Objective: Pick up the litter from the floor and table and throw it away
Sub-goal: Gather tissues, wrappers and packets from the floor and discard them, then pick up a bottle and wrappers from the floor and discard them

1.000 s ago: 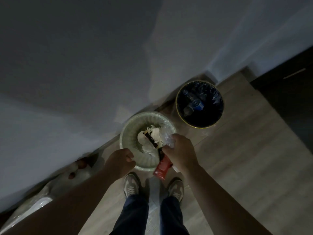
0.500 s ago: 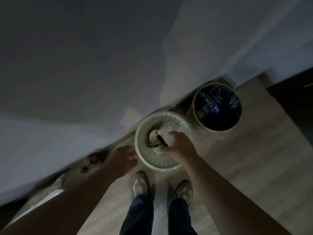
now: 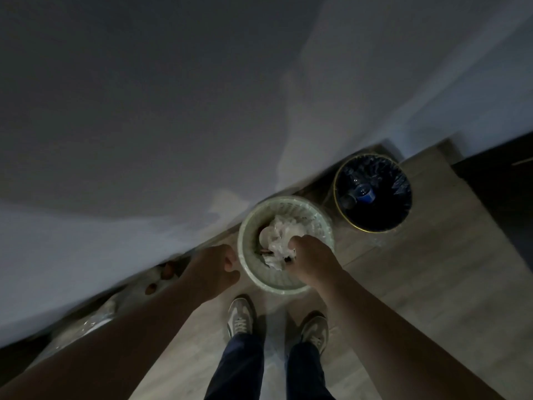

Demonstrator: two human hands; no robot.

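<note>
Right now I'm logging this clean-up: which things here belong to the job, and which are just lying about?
Part of the job:
- right hand
- crumpled litter
- pale bin

Just lying about:
- dark bin, bottles inside
- plastic bag by the wall
- left hand, idle

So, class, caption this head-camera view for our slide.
Right hand pushes crumpled litter into the pale bin; left hand waits beside it.

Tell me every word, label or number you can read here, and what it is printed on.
None can be read.
Blue label on the bottle in the dark bin: too dim and small to read.
Crumpled litter under the right hand in the pale bin: no print shows.
Shoes: no legible marking.
</note>
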